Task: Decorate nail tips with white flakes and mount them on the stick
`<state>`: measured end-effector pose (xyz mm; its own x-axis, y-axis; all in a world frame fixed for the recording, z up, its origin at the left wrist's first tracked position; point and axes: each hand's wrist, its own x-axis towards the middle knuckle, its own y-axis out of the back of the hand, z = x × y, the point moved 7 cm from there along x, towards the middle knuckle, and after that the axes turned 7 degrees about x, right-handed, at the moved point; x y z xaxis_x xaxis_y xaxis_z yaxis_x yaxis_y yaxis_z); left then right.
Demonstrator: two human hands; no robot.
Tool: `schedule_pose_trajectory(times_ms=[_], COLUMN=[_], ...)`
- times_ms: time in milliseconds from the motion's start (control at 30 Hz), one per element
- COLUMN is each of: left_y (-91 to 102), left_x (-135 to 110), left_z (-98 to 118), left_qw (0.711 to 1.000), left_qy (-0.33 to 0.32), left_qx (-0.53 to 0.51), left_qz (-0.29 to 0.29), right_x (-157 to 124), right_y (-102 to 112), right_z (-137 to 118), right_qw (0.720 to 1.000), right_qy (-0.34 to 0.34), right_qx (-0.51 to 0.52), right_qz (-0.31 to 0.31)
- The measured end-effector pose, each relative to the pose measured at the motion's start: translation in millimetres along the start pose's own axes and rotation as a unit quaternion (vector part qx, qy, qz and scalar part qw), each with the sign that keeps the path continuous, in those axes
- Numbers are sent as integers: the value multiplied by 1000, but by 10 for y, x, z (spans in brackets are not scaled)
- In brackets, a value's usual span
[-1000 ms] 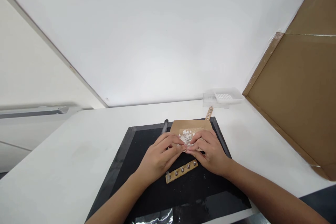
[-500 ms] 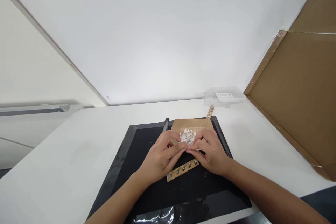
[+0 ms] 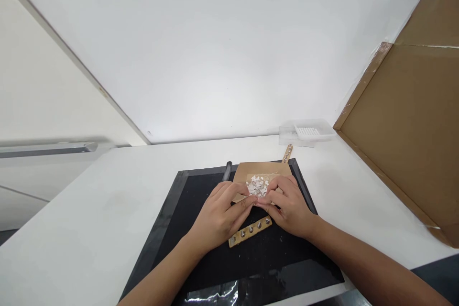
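My left hand (image 3: 220,213) and my right hand (image 3: 292,210) meet fingertip to fingertip at the near edge of a brown sheet (image 3: 263,167). Thumbs and index fingers are pinched together on both; whatever lies between them is too small or hidden to name. Just beyond the fingertips is a cluster of small white pieces (image 3: 257,184) on the sheet. Below the hands, a tan strip with several metal studs (image 3: 251,230) lies slanted on the black mat (image 3: 193,201). Left of the sheet rests a dark rod (image 3: 227,170), partly covered by my left hand.
A second studded strip (image 3: 287,154) sticks out past the mat's far edge. Behind it, a clear plastic tray (image 3: 319,129) stands against the white wall on the white table (image 3: 143,191). A brown cardboard panel (image 3: 401,143) rises along the right side.
My left index finger has curled inward, closer to the thumb, and the left hand has shifted slightly. My right hand keeps nearly the same place and pinch.
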<state>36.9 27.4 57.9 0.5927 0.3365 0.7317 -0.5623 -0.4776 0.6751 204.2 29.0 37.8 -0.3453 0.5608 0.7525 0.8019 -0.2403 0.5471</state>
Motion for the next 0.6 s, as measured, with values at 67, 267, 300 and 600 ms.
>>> schedule_pose_trajectory(times_ms=[67,267,300,600], left_y=[4,9,11,52], left_x=[2,-13,-14,-3], left_z=[-4,-10,-10,-32], left_qw=[1000,999,999,999], left_qy=[1,6,9,24], left_qx=[7,32,34,33], left_qz=[-4,-9,-9,3], right_x=[2,28,33,52], right_y=[-5,30,38,80], right_z=[-6,-39,-47,-86], right_qw=[1000,1000,1000,1000], right_qy=[6,12,13,22], right_qx=[-3,-4,-1,17], right_qz=[-2,1,2,11])
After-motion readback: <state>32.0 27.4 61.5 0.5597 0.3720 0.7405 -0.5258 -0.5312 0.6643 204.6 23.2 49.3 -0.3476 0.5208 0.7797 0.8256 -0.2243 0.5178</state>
